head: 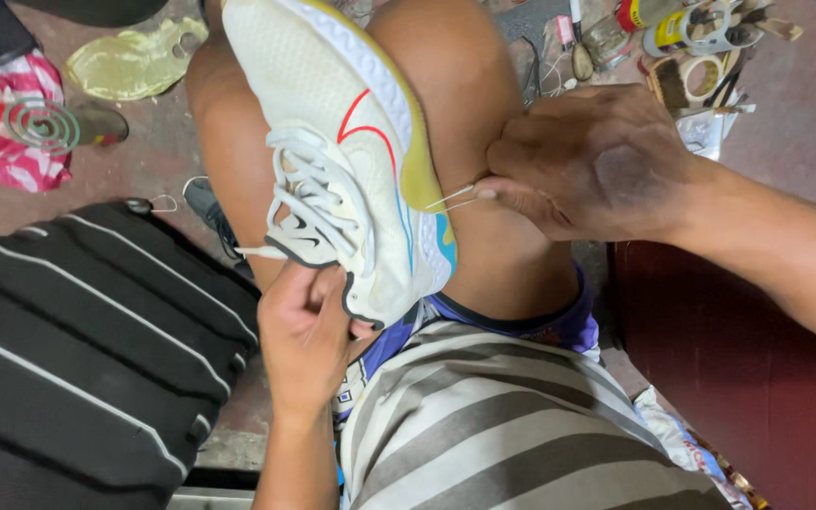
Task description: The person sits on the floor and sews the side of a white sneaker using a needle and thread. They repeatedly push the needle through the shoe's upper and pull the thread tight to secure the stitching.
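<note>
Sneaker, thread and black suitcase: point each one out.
Sneaker [332, 123]: head view, on the white mesh side of the upper.
Thread [448, 198]: head view, on the taut strands between the sole and the right hand's fingertips.
Suitcase [77, 349]: head view, on the ribbed black shell.

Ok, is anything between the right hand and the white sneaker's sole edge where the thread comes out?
Nothing visible. The right hand pinches the pale thread, which runs straight across a bare gap to the white sneaker held between the knees. The left hand grips its heel end.
</note>
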